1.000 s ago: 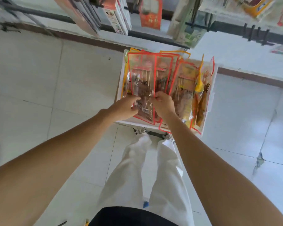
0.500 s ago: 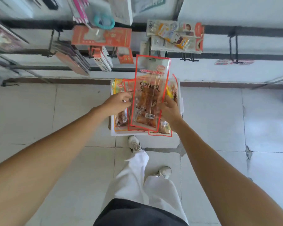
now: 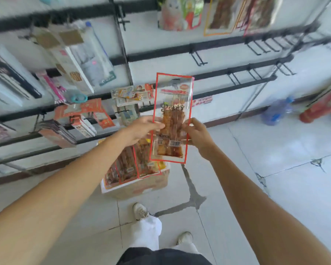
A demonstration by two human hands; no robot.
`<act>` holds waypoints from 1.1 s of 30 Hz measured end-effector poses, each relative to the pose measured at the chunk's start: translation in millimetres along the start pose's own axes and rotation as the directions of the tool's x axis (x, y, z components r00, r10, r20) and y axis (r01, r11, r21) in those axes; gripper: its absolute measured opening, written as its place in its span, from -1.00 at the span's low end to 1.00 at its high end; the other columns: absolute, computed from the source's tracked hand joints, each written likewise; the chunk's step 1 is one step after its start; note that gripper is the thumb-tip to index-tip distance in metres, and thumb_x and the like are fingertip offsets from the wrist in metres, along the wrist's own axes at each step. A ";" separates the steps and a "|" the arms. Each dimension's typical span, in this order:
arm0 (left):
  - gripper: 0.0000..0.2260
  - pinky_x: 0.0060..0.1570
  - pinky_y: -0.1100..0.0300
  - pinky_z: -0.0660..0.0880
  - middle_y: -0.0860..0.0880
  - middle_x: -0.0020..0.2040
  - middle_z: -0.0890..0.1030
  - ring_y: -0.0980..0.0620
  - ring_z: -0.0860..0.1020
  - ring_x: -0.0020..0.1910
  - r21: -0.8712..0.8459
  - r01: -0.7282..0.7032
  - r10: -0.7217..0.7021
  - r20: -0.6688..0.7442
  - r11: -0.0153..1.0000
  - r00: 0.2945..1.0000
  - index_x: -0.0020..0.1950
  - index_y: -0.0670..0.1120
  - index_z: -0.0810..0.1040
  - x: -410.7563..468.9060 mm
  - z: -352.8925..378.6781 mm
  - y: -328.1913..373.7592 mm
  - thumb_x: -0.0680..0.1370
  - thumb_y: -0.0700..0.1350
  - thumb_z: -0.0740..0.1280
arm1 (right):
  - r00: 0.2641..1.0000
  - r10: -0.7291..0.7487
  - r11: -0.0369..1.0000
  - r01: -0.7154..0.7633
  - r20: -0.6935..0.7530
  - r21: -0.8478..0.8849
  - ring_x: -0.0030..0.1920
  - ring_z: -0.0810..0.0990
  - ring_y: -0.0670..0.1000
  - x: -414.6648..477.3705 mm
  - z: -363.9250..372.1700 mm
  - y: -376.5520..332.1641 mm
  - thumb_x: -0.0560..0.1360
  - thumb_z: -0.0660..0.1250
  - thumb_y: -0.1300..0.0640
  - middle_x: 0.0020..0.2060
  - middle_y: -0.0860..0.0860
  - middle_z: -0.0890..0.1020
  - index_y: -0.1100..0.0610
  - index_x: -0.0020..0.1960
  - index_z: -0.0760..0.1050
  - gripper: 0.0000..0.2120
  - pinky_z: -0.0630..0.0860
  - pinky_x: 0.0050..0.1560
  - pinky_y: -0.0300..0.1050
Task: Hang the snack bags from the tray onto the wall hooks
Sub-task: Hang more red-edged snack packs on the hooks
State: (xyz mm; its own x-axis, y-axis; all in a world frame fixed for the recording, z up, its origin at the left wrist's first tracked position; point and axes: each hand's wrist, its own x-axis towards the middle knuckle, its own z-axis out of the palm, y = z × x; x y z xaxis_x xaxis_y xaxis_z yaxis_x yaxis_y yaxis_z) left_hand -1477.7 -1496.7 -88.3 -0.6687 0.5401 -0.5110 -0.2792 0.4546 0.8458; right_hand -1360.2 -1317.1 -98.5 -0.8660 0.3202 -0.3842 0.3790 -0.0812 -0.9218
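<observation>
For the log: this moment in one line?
bag: held, not hung | left hand: grips bag | right hand: grips bag | tray: more bags

One snack bag (image 3: 171, 119) was upright in the air before the wall hooks (image 3: 198, 58) and just above the tray (image 3: 141, 186), which stood on the floor (image 3: 275, 150) by the wall with more bags (image 3: 126, 167) in it, and a water bottle (image 3: 275, 111) stood well to the right.

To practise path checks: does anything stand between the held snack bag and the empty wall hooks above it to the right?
Nothing visible does. The left hand and right hand hold the snack bag clear of the tray; only wall and rail show between it and the empty hooks.
</observation>
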 end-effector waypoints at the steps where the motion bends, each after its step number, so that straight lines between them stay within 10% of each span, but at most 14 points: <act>1: -0.89 -0.11 0.20 0.61 0.00 -0.05 0.64 0.15 0.63 -0.14 0.000 -0.046 0.046 -0.014 0.999 0.999 0.00 -0.07 0.55 -1.3 13.5 19.5 0.53 -0.19 0.44 | 0.999 -0.020 1.000 0.021 -0.035 0.011 -0.22 0.70 0.04 -10.0 -16.1 -11.7 0.66 0.21 0.19 -0.12 0.10 0.67 0.16 0.00 0.44 -0.91 0.69 -0.14 0.00; 5: -0.91 -0.41 0.31 0.51 -0.03 -0.17 0.63 0.19 0.62 -0.34 0.035 -0.199 0.200 -0.046 0.979 0.979 -0.10 -0.09 0.56 -6.9 66.7 88.1 0.52 -0.25 0.43 | 0.964 -0.104 0.991 0.079 -0.243 -0.111 -0.18 0.68 0.12 -44.8 -80.2 -51.1 0.60 0.32 0.15 -0.09 0.12 0.65 0.14 0.03 0.44 -0.92 0.67 -0.07 0.20; 10: -0.96 -0.05 -0.04 0.64 -0.10 -0.09 0.68 -0.10 0.67 -0.06 0.050 -0.298 0.299 -0.004 0.953 0.954 -0.08 -0.12 0.59 -8.5 132.5 136.2 0.54 -0.24 0.41 | 0.899 -0.251 0.948 0.153 -0.358 -0.281 -0.13 0.68 0.14 -84.1 -129.9 -81.5 0.47 0.45 -0.03 -0.13 -0.01 0.63 0.01 -0.06 0.47 -0.81 0.64 -0.06 0.23; 14: -0.89 -0.09 0.16 0.63 -0.01 -0.15 0.72 0.02 0.69 -0.15 0.104 -0.403 0.407 -0.015 0.909 0.914 -0.05 -0.05 0.66 -8.0 181.3 171.3 0.49 -0.23 0.43 | 0.869 -0.314 0.860 0.090 -0.382 -0.502 0.07 0.60 0.09 -84.6 -128.7 -88.5 0.40 0.46 -0.19 0.09 0.02 0.53 0.00 0.23 0.43 -0.50 0.54 0.17 0.07; 19: -0.90 -0.07 0.06 0.64 -0.12 -0.13 0.71 -0.05 0.69 -0.16 0.013 -0.438 0.438 -0.006 0.899 0.899 -0.02 -0.14 0.66 -0.7 211.9 206.8 0.48 -0.23 0.44 | 0.715 -0.471 0.689 -0.066 -0.516 -0.721 0.16 0.50 0.20 -78.8 -141.6 -107.7 0.48 0.37 0.08 0.17 0.10 0.50 0.10 0.28 0.34 -0.58 0.43 0.00 0.01; 23: -0.78 -0.01 0.04 0.64 -0.14 -0.04 0.70 -0.08 0.70 -0.07 -0.015 -0.486 0.485 0.077 0.874 0.871 0.09 -0.08 0.59 11.8 212.4 227.5 0.48 -0.06 0.46 | 0.673 -0.417 0.804 -0.041 -0.611 -0.594 0.04 0.61 0.20 -70.1 -162.2 -121.7 0.55 0.27 0.11 0.03 0.08 0.67 0.10 0.13 0.51 -0.82 0.53 0.00 0.02; 28: -0.62 0.10 0.12 0.43 -0.01 0.30 0.51 -0.01 0.52 0.22 0.091 -0.470 0.462 0.092 0.878 0.882 0.39 0.03 0.37 40.3 186.1 234.7 0.59 0.04 0.30 | 0.756 -0.303 0.912 0.052 -0.581 -0.408 0.03 0.64 0.11 -54.6 -187.3 -128.9 0.48 0.33 0.28 -0.03 0.02 0.68 0.09 0.01 0.56 -0.84 0.61 0.06 0.05; 33: -0.38 0.14 0.02 0.53 -0.07 0.23 0.60 -0.09 0.62 0.13 -0.088 -0.322 0.333 0.155 0.943 0.930 0.53 -0.05 0.22 63.9 160.3 243.8 0.56 0.06 0.40 | 0.870 -0.181 0.980 0.199 -0.459 -0.010 0.06 0.66 0.17 -51.6 -201.4 -128.0 0.55 0.31 0.36 -0.03 0.16 0.62 0.18 0.04 0.50 -0.87 0.67 -0.04 0.04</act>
State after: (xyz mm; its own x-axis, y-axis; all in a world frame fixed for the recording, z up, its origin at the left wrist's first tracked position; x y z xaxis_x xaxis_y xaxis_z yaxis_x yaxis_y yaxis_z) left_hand -1478.0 -1237.8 60.7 -0.6080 0.7635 -0.2179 -0.1080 0.1923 0.9754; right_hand -1298.3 -1133.1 49.6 -0.6719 0.7265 -0.1440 0.2026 -0.0068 -0.9792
